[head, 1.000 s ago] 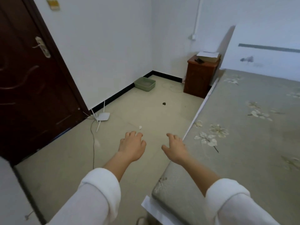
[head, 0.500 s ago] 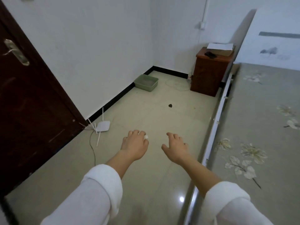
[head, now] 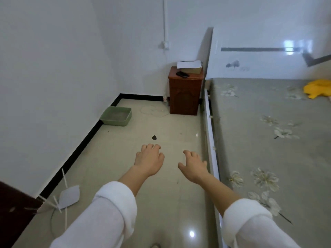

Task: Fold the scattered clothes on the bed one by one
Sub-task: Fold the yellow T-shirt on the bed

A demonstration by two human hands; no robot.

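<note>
Since the earlier frame my view has swung away from the door [head: 12, 212], so only its dark corner shows at the lower left, and more of the bed [head: 268, 149] has come in on the right. With this turn a yellow garment [head: 318, 88] is now visible. It lies crumpled on the far part of the bed, close to the white headboard [head: 259, 65], at the right edge of the picture. Both my hands keep the same pose as before.

My left hand [head: 149, 161] is stretched out in front of me above the floor [head: 143, 203], palm down, with fingers loosely bent, and it holds nothing. My right hand [head: 194, 167] is beside it, also over the floor and near the white side of the bed. Its fingers are spread and relaxed, and it holds nothing too. Both hands are well apart from the yellow garment. White sleeves [head: 114, 203] are pushed up on my forearms.

By the left wall a green tray [head: 116, 116] stands on the floor, and a white router [head: 69, 196] lies near the door. A brown nightstand [head: 185, 93] stands just beside the head of the bed. On it are a box [head: 190, 70] with a sheet of paper [head: 189, 64] on top, and a small black thing [head: 181, 74].
</note>
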